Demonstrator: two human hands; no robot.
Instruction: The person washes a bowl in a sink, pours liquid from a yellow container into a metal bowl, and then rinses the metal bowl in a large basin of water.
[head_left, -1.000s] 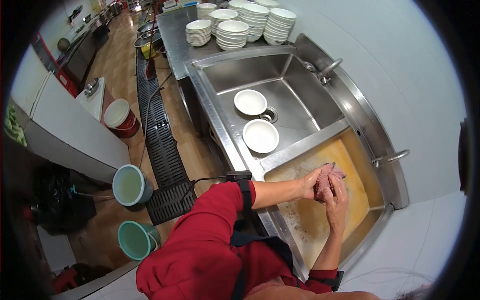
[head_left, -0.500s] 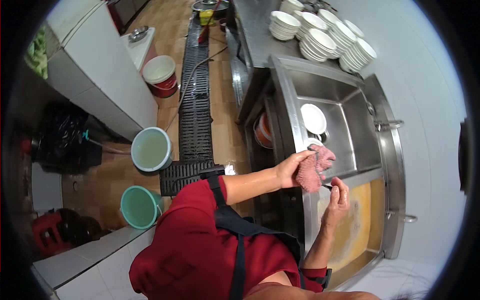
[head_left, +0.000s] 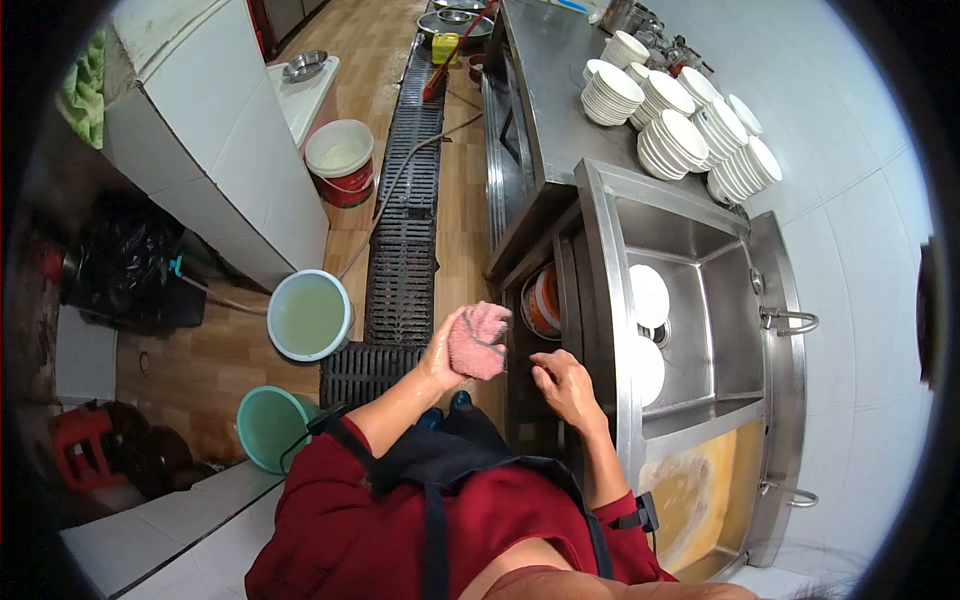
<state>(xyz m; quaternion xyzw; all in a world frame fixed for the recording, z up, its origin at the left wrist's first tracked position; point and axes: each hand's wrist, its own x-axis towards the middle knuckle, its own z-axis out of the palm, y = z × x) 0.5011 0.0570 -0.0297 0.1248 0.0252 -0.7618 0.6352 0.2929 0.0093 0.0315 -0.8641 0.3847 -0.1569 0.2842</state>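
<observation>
My left hand (head_left: 439,362) is wrapped round a folded pink cloth (head_left: 478,341) with dark trim, held out over the floor in front of my body. To its right, my right hand (head_left: 568,392) is in the air beside the sink's front edge, with its fingers curled in. Whatever those fingers may hold is hidden. Two white dishes (head_left: 650,296) lie in the steel sink basin (head_left: 705,270), one beyond the other, close to the drain. The nearer basin holds cloudy yellowish water (head_left: 690,490).
Stacks of white bowls (head_left: 672,145) stand on the steel counter (head_left: 555,110) beyond the sink. On the left floor are a blue-rimmed bucket (head_left: 310,315), a green bucket (head_left: 275,428) and a red bucket (head_left: 342,165). A hose (head_left: 385,195) crosses the drain grate (head_left: 405,200).
Both hands have moved left, away from the sink, and are farther apart. The pink cloth has moved with my left hand. A second dish in the basin now shows more fully.
</observation>
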